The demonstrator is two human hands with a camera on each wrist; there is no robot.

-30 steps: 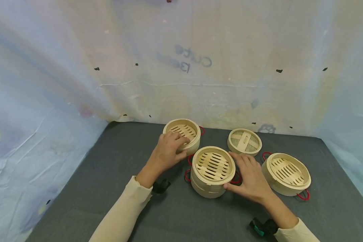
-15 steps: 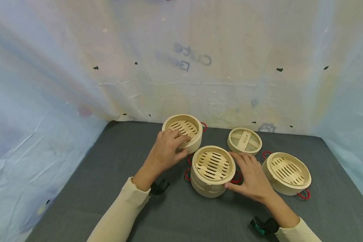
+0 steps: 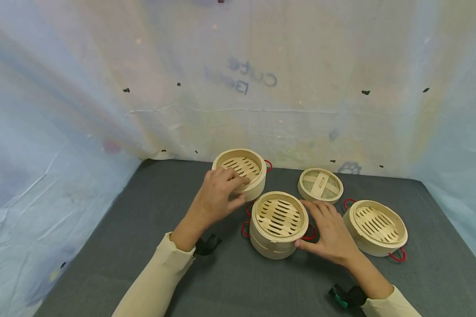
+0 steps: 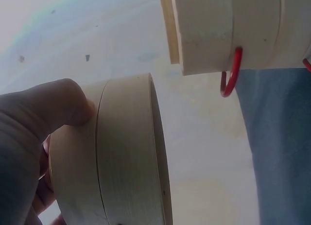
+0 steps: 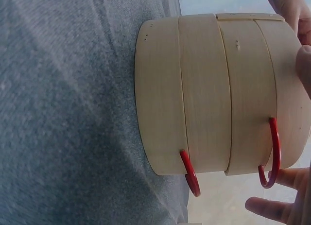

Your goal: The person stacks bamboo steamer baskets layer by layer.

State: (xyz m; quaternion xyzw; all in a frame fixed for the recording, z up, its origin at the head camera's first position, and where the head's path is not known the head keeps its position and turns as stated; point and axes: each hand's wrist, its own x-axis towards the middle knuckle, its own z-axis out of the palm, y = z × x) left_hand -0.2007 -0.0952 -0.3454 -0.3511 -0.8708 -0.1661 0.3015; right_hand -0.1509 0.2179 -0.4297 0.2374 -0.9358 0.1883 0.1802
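Observation:
A round bamboo steamer basket (image 3: 255, 187) with a slatted floor is at the back centre. My left hand (image 3: 216, 193) pinches its near rim, fingers over the inside and thumb (image 4: 73, 103) on the outer wall. In the left wrist view, pale backdrop shows beyond the basket's bottom edge. In front of it stand stacked bamboo steamer baskets (image 3: 273, 252) with red loop handles, the top one slatted. Along the right side of this stack lies my right hand (image 3: 327, 226), thumb and fingers spread at the upper rim. Its fingers (image 5: 269, 208) look straight in the right wrist view.
A bamboo lid (image 3: 321, 185) with a cross strip lies behind the stack. Another steamer basket (image 3: 377, 235) with red loops stands to the right. The dark grey cloth table (image 3: 123, 251) meets a pale printed curtain (image 3: 238, 123) at its back edge.
My left hand's basket has risen slightly and shifted a little away from me, appearing larger in the head view. My right hand and the stack stay nearly in place.

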